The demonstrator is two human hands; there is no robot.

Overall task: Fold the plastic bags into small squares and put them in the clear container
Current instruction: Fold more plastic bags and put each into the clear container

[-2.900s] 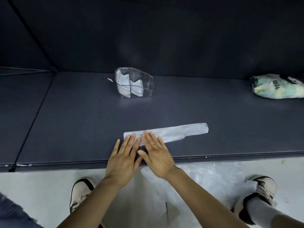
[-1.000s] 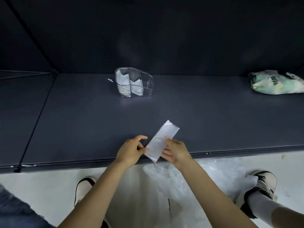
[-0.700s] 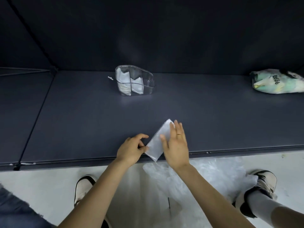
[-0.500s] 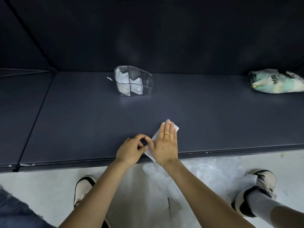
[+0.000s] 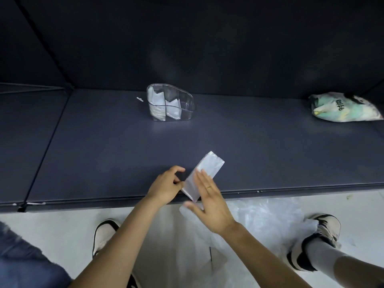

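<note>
A plastic bag folded into a short strip point(image 5: 209, 167) lies slanted near the front edge of the dark table point(image 5: 270, 152). My left hand point(image 5: 166, 187) pinches the strip's near left edge between thumb and fingers. My right hand point(image 5: 209, 201) hovers flat with straight fingers over the strip's near end, partly past the table edge and slightly blurred. The clear container point(image 5: 188, 104) stands at the back centre with folded white bags point(image 5: 158, 102) upright inside it.
A crumpled green and white bag point(image 5: 342, 108) lies at the back right. Loose clear plastic bags point(image 5: 259, 219) lie on the floor below the table edge, between my two shoes. A small white scrap point(image 5: 140, 98) sits left of the container.
The long strip got folded shorter and turned slantwise. My right hand pressed along it, then slid back toward me off its far end. My left hand kept pinching the near edge.
</note>
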